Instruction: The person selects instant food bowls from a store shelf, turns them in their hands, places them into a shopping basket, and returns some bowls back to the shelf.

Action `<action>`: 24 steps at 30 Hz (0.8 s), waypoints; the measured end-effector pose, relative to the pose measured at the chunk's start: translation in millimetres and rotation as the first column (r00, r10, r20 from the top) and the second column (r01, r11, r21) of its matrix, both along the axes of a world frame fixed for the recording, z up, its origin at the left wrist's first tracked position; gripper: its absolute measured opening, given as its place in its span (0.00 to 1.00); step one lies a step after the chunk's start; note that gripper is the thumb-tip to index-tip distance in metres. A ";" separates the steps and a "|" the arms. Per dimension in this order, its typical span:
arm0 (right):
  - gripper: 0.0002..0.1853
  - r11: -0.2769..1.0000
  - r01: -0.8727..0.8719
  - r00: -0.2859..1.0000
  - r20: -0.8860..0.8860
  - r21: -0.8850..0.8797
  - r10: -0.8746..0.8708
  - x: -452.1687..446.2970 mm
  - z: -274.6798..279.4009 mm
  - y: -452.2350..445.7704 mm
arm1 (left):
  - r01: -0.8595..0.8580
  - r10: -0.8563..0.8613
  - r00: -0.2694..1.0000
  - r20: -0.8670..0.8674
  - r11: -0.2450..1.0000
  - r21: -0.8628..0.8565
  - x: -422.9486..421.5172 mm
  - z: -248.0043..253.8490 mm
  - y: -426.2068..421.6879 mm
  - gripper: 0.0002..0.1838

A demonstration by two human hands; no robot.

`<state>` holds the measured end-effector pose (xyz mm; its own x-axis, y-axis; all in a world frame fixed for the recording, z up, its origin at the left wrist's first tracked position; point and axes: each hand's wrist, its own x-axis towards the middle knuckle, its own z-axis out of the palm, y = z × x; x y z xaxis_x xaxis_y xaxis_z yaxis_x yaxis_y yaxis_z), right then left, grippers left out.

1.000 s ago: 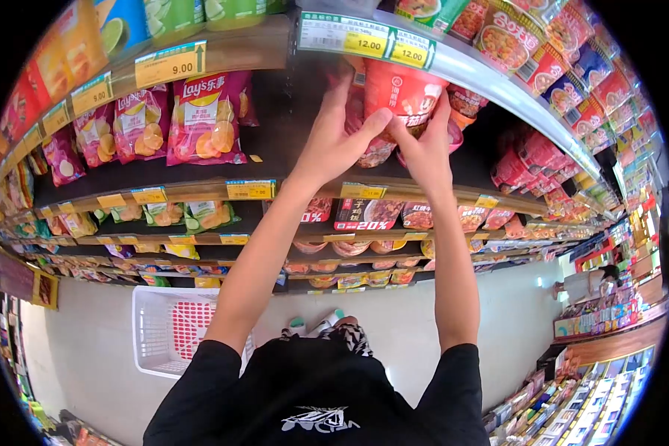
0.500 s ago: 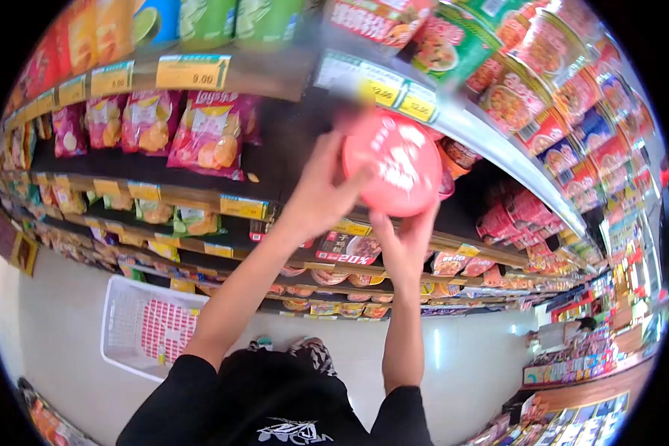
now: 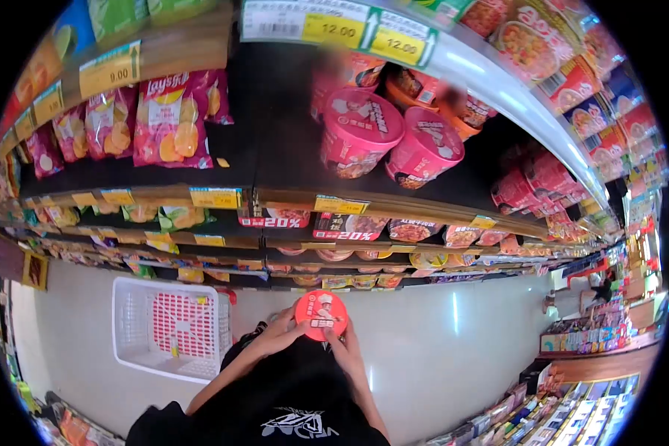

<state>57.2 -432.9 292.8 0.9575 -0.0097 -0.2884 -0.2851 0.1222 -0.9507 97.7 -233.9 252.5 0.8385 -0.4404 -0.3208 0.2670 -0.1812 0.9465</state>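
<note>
A round red-lidded tub (image 3: 321, 315) is held close to my chest, lid facing up. My left hand (image 3: 279, 332) grips its left side and my right hand (image 3: 344, 348) its lower right side, both thumbs on or near the lid; the other fingers are mostly hidden. Two pink tubs, one at the left (image 3: 362, 128) and one at the right (image 3: 425, 147), stand side by side on the shelf ahead. Behind them are orange tubs (image 3: 409, 88).
A white basket (image 3: 172, 368) with small items inside stands on the floor (image 3: 416, 349) at the left. Lay's chip bags (image 3: 172, 123) line the left shelf. Packaged noodles (image 3: 531, 41) fill the upper right. Another person (image 3: 583, 286) is far right.
Both hands have drawn the red-lidded tub off the shelf and down to my chest. The two pink tubs that stood behind it now show fully.
</note>
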 end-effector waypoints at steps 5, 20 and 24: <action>0.35 0.950 0.078 0.860 0.502 -0.303 0.089 13.8 40.0 15.3 | -0.211 0.234 0.972 0.001 0.877 -0.432 -5.3 63.7 12.9 0.55; 0.34 0.897 -0.270 0.535 0.719 -0.351 0.443 66.1 15.6 -6.4 | -0.558 0.633 0.772 0.056 0.717 -0.418 -42.5 84.8 -14.9 0.61; 0.32 0.791 -0.551 0.619 0.505 -0.266 0.601 82.9 12.3 -16.3 | -0.722 0.724 0.688 0.054 0.690 -0.054 -60.6 76.9 -23.5 0.58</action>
<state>140.0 -449.2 305.0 0.7595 0.6009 0.2493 0.2877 0.0334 -0.9571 37.0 -257.4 329.4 0.9193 0.3034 -0.2505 0.2420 0.0659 0.9680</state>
